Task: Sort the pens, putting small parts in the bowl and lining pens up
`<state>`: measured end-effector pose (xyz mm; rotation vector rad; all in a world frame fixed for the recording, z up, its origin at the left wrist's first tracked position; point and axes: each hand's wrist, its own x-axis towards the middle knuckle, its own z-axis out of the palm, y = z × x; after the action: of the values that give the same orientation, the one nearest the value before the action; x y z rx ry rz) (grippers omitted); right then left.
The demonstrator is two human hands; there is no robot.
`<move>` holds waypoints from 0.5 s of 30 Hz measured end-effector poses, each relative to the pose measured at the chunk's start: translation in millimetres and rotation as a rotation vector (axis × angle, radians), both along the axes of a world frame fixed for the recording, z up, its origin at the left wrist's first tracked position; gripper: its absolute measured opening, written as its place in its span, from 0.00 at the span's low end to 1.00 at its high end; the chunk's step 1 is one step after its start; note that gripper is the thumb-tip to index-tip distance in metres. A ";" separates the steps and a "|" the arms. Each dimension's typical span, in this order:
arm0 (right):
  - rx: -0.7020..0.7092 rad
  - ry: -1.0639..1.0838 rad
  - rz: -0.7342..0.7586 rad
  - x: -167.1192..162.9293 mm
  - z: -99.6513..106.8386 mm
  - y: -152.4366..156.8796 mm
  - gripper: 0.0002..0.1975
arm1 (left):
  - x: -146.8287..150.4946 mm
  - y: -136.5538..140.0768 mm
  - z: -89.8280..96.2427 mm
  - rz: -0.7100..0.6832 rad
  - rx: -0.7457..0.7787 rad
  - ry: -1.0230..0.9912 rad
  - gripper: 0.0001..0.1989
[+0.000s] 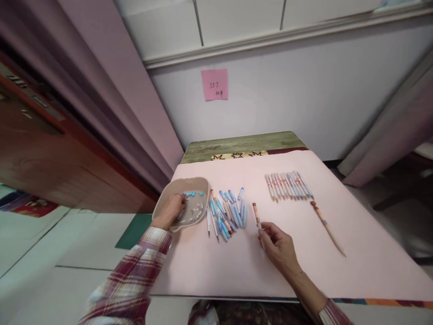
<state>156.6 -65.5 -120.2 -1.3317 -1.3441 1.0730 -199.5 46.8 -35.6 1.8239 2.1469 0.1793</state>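
My left hand (173,209) reaches into a beige bin (165,192), its fingers bunched over small pieces at the bottom; what they hold, if anything, is hidden. Small blue parts (191,194) and small whitish parts (196,210) lie in the bin. Between thumb and fingers, my right hand (278,246) holds a pen barrel (256,213), brown at its upper end and cream below, tilted above the table. Between the hands lies a loose pile of blue and brown pen barrels (237,214), with thin white refills (213,224) among them.
On the right, a row of finished-looking pens (287,186) lies side by side. A single cream pen with a brown top (328,229) lies nearer the right edge. The pink-covered table (216,275) meets a wall bearing a pink note (214,85). A wooden door (67,158) stands left.
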 end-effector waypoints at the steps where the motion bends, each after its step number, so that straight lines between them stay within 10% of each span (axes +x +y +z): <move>1: 0.007 -0.004 -0.001 0.2 0.8 0.6 0.15 | -0.2 0.1 2.6 -0.023 0.011 0.005 0.03; 7: 0.046 -0.008 0.040 2.3 3.5 0.5 0.13 | 39.0 -21.5 36.8 -0.083 0.245 -0.101 0.06; 10: 0.068 0.045 0.103 -0.6 12.1 -6.6 0.13 | 97.3 -46.7 46.6 0.046 0.369 -0.852 0.12; 15: 0.078 0.044 0.128 -3.8 38.8 -26.6 0.13 | 177.0 -76.8 35.5 0.273 0.036 -1.682 0.14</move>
<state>152.8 -92.2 -81.4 -1.1716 -1.4392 1.1176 -22.5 -30.0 -0.1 0.6501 1.0303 1.2439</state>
